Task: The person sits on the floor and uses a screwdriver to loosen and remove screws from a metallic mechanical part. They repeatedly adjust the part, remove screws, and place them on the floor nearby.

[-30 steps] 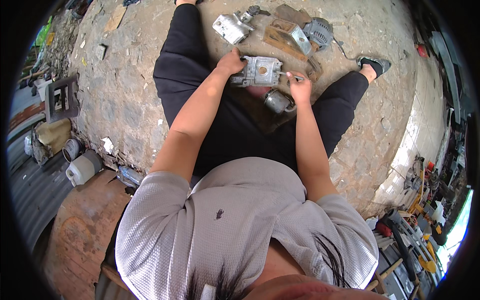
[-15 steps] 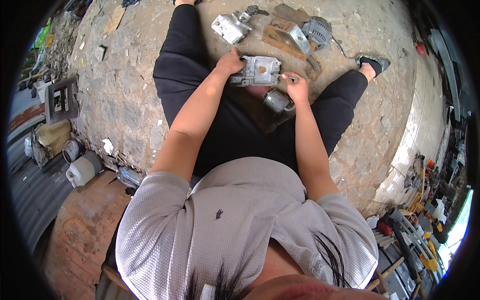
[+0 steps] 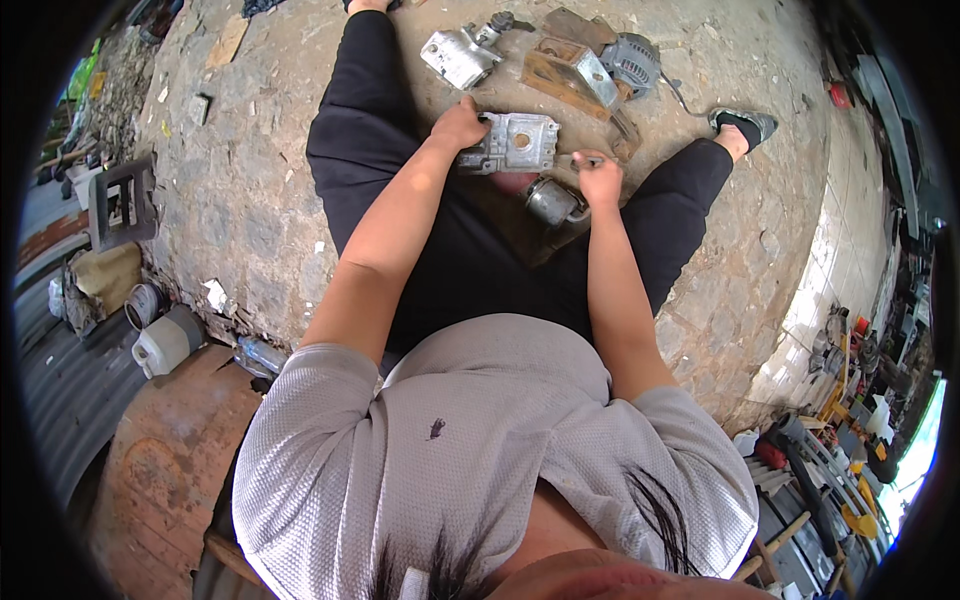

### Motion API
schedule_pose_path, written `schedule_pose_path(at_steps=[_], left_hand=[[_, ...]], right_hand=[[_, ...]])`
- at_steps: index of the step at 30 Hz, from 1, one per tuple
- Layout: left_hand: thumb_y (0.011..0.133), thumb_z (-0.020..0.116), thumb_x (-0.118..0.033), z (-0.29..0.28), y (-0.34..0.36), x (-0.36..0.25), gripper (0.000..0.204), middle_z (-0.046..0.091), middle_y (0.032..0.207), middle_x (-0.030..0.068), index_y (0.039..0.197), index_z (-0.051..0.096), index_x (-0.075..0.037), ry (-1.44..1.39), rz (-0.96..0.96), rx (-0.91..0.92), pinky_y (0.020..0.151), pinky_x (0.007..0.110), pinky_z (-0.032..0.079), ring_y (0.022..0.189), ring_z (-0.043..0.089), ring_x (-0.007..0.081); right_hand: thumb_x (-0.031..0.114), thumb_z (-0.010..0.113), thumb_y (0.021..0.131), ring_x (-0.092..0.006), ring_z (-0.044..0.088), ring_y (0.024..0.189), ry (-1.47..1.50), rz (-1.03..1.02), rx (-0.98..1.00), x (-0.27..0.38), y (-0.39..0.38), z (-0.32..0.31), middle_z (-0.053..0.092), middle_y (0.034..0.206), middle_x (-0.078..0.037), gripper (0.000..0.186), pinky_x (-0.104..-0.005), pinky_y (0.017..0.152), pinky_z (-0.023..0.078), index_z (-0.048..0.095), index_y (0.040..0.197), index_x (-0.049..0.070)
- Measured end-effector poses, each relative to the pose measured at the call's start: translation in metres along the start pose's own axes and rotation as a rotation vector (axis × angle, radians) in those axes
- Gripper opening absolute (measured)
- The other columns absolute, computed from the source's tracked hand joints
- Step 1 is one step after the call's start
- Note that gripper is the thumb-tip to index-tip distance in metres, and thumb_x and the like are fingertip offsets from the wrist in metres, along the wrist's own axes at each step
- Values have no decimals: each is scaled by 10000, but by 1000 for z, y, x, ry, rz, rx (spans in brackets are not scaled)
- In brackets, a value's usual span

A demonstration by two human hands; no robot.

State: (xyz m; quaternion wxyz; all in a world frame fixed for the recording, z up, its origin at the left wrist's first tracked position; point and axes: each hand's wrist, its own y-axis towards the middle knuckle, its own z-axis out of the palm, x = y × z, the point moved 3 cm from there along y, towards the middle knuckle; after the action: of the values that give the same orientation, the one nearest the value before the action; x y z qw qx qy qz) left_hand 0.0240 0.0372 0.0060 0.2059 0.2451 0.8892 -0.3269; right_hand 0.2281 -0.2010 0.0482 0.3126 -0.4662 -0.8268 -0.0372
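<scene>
A silvery cast-metal housing (image 3: pixel 530 143) with a round hole in its flat face lies between my legs. My left hand (image 3: pixel 459 126) is closed on its left end, fingers over the edge. Just past the housing's right side, my right hand (image 3: pixel 600 182) is closed in a pinch. A slim grey metal piece shows at its fingertips, pointing toward the housing; its kind is too small to tell. Close below the housing sits a round grey metal part (image 3: pixel 553 203), near my right wrist. The ends of my left fingers are partly hidden.
Ahead on the rough floor lie another silvery casting (image 3: pixel 460 58), a rusty angled metal block (image 3: pixel 560 75) and a grey finned motor-like part (image 3: pixel 633 64). A white jug (image 3: pixel 168 342) stands at left beside a rusty sheet (image 3: pixel 165 460). Mixed tools and scraps crowd the right edge.
My right hand has shifted slightly right and toward me, away from the housing's edge, with the slim piece still in its fingers. My left hand and the housing stay in place.
</scene>
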Motion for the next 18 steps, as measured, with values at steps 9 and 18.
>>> schedule_pose_path(at_steps=[9,18], left_hand=[[904,714,-409,1,-2,2,705,643,1292,310,1354,471,77,-14,15,1,1052,470,487,1232,617,423],[908,702,-424,-1,-3,1,714,656,1261,318,1355,478,85,-2,17,-6,1048,469,482,1226,620,427]], right_hand=[[370,843,847,-385,692,779,150,23,69,-14,11,-2,707,792,-240,288,-417,738,531,801,1011,137],[417,816,851,-386,702,792,-166,-69,107,7,3,-8,714,787,-223,307,-436,745,541,805,1007,153]])
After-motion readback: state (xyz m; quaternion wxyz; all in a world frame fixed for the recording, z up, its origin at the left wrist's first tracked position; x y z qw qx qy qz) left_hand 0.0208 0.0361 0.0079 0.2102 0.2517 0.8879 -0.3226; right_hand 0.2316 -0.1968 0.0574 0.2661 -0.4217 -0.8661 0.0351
